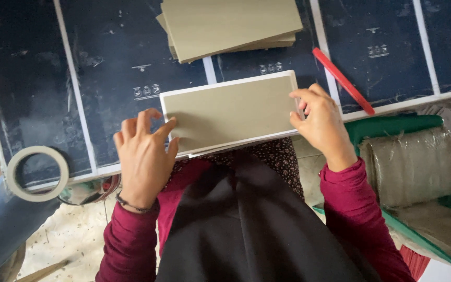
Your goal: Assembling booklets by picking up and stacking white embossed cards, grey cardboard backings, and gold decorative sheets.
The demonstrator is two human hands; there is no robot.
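Head view, grey board [230, 112] between both hands, left hand [144, 154] and right hand [319, 122] seemingly pinching its ends

Dark worktable [116, 62] (white-lined), speckled floor [74, 235]

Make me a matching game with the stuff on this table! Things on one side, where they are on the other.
Things:
1. roll of tape
2. red strip
3. stack of grey boards
4. grey board

Places:
A. held between the left hand and the right hand
B. top middle of the table
C. left edge of the table
D. lying slanted right of the hands

Pairs: 1-C, 2-D, 3-B, 4-A
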